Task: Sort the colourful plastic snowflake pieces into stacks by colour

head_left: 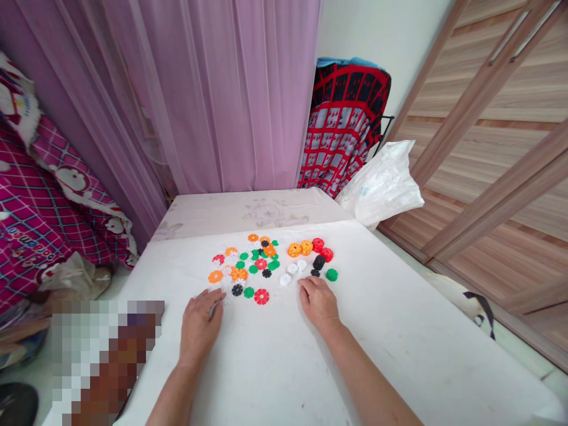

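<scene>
My left hand (202,319) rests low over the white cloth, thumb and fingers apart. Its fingertips reach the edge of some white notched plastic discs (227,294); contact is hard to judge. Beside them lie a black disc (237,290), a green disc (249,292) and a red disc (261,296) in a loose, mixed spread. My right hand (319,302) has its fingers curled down together onto the cloth, their tips partly hidden. Just beyond it are white disc piles (293,269), black discs (319,262), a green pile (332,274), orange piles (300,248) and red piles (326,254).
The white cloth (266,367) covers the near tabletop, with a floral cover (213,213) behind. A white plastic bag (386,183) stands at the far right corner. Purple curtains (239,94) hang behind, and a wooden wardrobe (488,130) is on the right.
</scene>
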A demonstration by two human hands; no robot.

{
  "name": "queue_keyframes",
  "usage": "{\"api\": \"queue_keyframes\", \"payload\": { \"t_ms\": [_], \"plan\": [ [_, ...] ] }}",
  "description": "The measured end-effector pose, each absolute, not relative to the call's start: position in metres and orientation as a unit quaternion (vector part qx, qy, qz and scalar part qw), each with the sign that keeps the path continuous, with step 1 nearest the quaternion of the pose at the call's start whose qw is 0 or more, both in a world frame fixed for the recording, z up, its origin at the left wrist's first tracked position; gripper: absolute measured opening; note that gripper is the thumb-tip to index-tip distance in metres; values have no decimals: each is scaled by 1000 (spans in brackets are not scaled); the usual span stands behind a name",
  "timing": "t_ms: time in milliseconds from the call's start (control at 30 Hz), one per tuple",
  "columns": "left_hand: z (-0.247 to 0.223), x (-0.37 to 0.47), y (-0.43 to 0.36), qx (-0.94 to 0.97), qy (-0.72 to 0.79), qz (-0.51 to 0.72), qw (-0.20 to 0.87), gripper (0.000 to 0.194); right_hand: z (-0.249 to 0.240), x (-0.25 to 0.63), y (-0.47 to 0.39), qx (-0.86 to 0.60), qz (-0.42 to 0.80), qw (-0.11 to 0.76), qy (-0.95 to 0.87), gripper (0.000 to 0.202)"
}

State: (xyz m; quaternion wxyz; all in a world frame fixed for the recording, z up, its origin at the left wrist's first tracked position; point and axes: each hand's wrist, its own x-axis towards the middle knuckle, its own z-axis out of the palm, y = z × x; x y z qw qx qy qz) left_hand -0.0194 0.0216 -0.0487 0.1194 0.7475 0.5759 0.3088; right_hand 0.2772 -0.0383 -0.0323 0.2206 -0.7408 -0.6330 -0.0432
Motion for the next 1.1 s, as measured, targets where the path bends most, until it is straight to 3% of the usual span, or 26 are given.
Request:
{"api": "queue_keyframes", "payload": {
  "t_ms": [533, 1100],
  "plan": [
    [-45, -18, 20, 746, 580, 302, 123, 34, -39, 276, -35, -694, -34, 261, -670, 30],
    [-43, -17, 20, 751, 571, 310, 117, 32, -28, 254, -32, -676, 8, 224, -702, 30]
  ]
}}
